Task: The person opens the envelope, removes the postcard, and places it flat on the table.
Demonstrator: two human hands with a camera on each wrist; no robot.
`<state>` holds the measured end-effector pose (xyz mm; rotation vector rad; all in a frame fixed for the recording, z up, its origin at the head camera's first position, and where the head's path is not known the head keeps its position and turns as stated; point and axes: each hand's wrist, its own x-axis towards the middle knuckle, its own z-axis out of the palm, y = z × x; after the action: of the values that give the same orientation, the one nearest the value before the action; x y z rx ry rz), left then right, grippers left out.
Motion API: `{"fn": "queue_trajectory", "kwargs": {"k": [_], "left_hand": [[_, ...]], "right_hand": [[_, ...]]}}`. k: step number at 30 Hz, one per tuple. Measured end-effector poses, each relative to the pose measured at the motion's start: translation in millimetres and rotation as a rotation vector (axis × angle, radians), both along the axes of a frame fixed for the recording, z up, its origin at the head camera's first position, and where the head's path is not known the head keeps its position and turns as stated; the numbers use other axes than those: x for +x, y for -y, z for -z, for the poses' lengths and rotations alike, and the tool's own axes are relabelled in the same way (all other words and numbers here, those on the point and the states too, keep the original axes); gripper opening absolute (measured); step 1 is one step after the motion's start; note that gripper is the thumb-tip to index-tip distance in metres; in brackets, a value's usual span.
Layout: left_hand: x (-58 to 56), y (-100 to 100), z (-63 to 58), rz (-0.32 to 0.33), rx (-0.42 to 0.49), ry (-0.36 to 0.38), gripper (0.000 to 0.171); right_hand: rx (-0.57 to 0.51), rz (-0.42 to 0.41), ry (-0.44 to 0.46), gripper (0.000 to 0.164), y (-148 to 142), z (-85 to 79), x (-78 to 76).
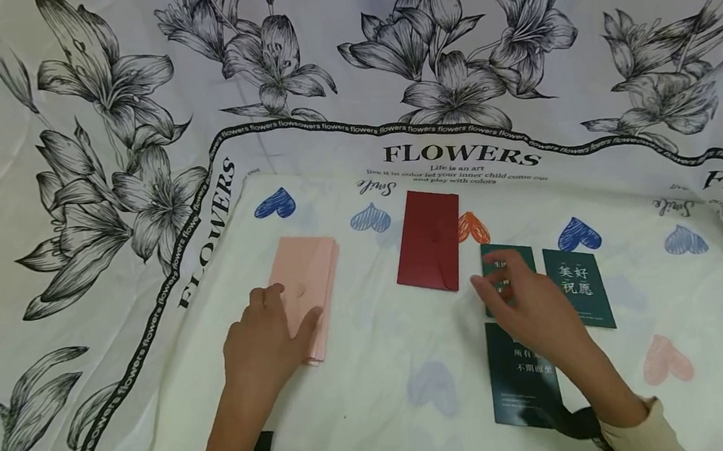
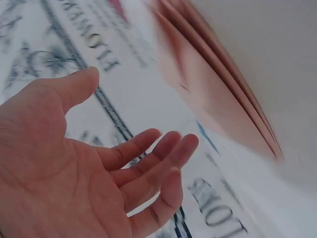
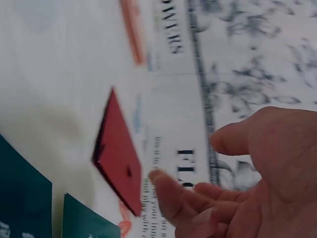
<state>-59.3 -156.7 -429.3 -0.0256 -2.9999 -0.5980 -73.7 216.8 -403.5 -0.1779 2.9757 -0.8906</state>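
Observation:
My left hand is over the lower left part of a stack of pink envelopes, fingers loosely bent. Nothing is between its fingers and thumb in the left wrist view, where the pink envelopes appear beyond the fingertips. Over the green cards hovers my right hand, relaxed and holding nothing. It partly covers an upper green card and a lower green card; another green card with white characters lies to the right. A dark red envelope lies between the hands, farther back.
A white cloth with printed hearts and a flower border lies under everything. Black straps circle the wrists near the beige sleeves. The cloth has soft wrinkles and a raised fold at the right.

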Motion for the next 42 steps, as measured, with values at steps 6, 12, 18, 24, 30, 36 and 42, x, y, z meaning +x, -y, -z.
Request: {"fn": "queue_trajectory", "kwargs": {"k": [6, 12, 18, 24, 30, 36, 42], "left_hand": [[33.1, -40.1, -5.0, 0.098, 0.151, 0.049, 0.07], [52.1, -60.2, -1.0, 0.167, 0.28, 0.077, 0.059], [53.9, -66.9, 7.9, 0.213, 0.291, 0.057, 0.052], [52.1, -70.7, 12.0, 0.228, 0.294, 0.076, 0.053], [50.4, -76.3, 13.6, 0.258, 0.309, 0.07, 0.053], [50.1, -82.2, 13.5, 0.272, 0.334, 0.067, 0.051], [47.1, -86.5, 11.7, 0.255, 0.355, 0.062, 0.05]], "right_hand": [[0.223, 0.009, 0.121, 0.075, 24.3, 29.5, -50.6], [0.305, 0.027, 0.087, 0.081, 35.0, 52.8, -72.1], [0.22, 0.029, 0.068, 0.086, 32.6, 65.0, -73.4], [0.156, 0.017, 0.103, 0.086, 29.1, 67.4, -70.0], [0.137, -0.03, 0.149, 0.084, 24.9, 62.0, -60.2], [0.065, -0.092, 0.18, 0.081, 18.4, 56.2, -44.0], [-0.104, -0.133, 0.191, 0.081, 14.7, 46.5, -26.7]]}}
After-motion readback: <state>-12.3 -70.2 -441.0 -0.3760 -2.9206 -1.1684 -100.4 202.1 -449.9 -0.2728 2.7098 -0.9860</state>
